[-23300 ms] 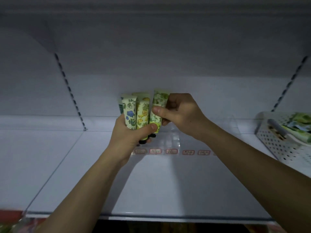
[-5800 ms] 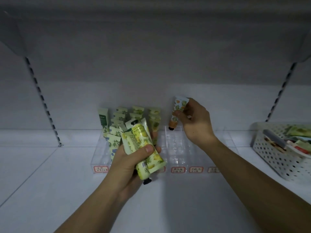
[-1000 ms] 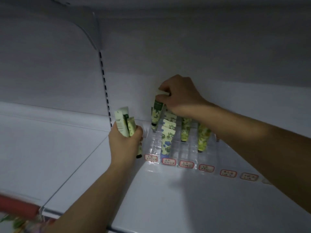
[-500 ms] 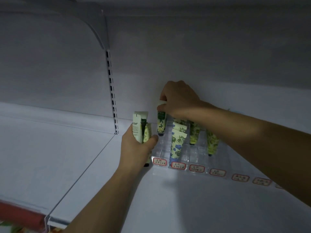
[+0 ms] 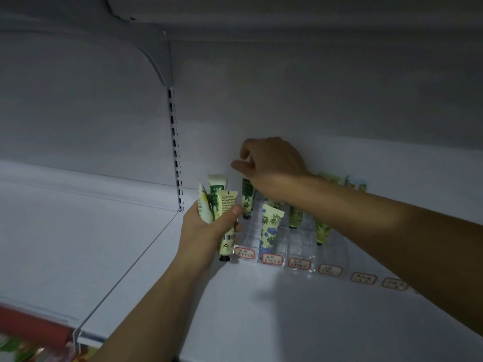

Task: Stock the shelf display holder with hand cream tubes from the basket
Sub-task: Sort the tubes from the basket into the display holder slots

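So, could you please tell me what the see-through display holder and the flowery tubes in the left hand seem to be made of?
The clear compartmented display holder looks like glossy clear plastic, perhaps acrylic: the shelf shows through its walls, which catch highlights. The floral-printed hand cream tubes gripped by the left hand look like soft, smooth plastic with flat crimped ends, a printed barcode and a small dark cap, likely hard plastic.

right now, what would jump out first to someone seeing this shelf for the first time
The two hands at mid-shelf: the left hand grips a bunch of hand cream tubes, while the right hand hovers just above a dark green tube standing at the back left of the clear display holder. Next, the blue-flowered tube upright near the holder's front, above a row of red-edged labels.
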A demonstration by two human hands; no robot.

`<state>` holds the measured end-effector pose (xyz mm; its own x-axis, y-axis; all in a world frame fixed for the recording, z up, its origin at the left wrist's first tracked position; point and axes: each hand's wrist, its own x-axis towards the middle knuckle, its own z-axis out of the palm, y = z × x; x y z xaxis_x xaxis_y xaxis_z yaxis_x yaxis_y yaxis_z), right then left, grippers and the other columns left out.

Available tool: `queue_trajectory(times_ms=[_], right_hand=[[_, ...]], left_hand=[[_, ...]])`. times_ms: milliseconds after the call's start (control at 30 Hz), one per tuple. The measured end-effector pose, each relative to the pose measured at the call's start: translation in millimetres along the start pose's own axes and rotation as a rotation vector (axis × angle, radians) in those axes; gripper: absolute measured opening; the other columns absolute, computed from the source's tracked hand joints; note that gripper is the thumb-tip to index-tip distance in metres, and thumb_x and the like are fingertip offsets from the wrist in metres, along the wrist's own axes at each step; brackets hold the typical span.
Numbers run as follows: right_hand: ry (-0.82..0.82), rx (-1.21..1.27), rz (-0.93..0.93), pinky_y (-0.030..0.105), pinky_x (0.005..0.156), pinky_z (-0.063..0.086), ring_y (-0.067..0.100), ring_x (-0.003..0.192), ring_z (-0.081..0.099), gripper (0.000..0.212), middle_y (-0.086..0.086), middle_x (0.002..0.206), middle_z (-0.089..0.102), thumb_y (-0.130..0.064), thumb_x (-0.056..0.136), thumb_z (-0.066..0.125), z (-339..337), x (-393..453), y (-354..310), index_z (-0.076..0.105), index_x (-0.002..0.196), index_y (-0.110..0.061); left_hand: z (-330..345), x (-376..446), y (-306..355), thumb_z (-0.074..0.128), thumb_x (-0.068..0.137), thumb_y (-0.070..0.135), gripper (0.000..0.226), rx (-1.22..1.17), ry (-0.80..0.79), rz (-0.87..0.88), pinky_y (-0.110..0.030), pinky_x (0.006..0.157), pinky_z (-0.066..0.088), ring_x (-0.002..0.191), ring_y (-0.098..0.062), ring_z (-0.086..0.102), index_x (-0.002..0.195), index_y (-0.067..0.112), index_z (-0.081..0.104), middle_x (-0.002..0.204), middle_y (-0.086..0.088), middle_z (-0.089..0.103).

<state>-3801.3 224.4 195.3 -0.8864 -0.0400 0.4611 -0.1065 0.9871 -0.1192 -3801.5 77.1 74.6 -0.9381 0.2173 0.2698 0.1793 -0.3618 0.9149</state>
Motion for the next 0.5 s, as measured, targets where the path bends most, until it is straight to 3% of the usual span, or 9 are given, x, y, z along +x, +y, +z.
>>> queue_trajectory(times_ms=[33,100,200,367,500], right_hand=[[0.035,0.105,-0.008,0.031,0.079,0.051,0.014,0.089,0.063,0.034,-0.003,0.099,0.068,-0.05,0.098,0.055,-3.7,-3.0,-2.2,0.067,0.108,-0.019],[-0.087,0.307,-0.013,0.025,0.077,0.049,0.006,0.089,0.063,0.035,-0.008,0.099,0.069,-0.051,0.097,0.058,-11.7,-6.4,-7.6,0.072,0.109,-0.022],[-0.3,0.274,-0.073,0.014,0.073,0.048,0.002,0.09,0.066,0.027,-0.007,0.102,0.074,-0.04,0.093,0.069,-13.7,-6.4,-10.5,0.076,0.109,-0.02],[-0.063,0.318,-0.021,0.002,0.06,0.039,-0.008,0.076,0.06,0.018,-0.01,0.086,0.069,-0.032,0.09,0.074,-22.9,1.6,4.4,0.077,0.099,-0.016],[0.037,0.28,-0.001,0.0,0.059,0.039,-0.007,0.073,0.058,0.016,-0.013,0.077,0.062,-0.028,0.091,0.073,-30.6,2.3,14.4,0.077,0.095,-0.013]], left_hand=[[0.1,-0.6,0.3,0.074,0.087,0.006,0.013,0.002,-0.018,0.002,-0.032,0.055,0.053,0.066,-0.024,0.065,0.097,0.007,0.066,0.078,-0.01,0.07],[0.5,-2.0,-0.2,0.073,0.087,0.002,0.012,0.021,-0.055,0.012,-0.032,0.055,0.053,0.065,-0.023,0.065,0.096,0.007,0.066,0.077,-0.009,0.07],[0.5,-4.0,-1.7,0.071,0.088,-0.002,0.014,0.062,-0.114,0.037,-0.03,0.056,0.052,0.066,-0.019,0.068,0.099,0.005,0.066,0.078,-0.006,0.072],[-1.8,-2.0,2.7,0.071,0.086,-0.001,0.022,0.054,-0.053,0.028,-0.03,0.051,0.05,0.063,-0.021,0.062,0.107,0.0,0.063,0.092,-0.02,0.072],[-3.8,2.3,1.9,0.067,0.087,-0.002,0.009,-0.019,0.101,-0.048,-0.025,0.045,0.045,0.05,-0.02,0.054,0.094,-0.002,0.062,0.075,-0.015,0.069]])
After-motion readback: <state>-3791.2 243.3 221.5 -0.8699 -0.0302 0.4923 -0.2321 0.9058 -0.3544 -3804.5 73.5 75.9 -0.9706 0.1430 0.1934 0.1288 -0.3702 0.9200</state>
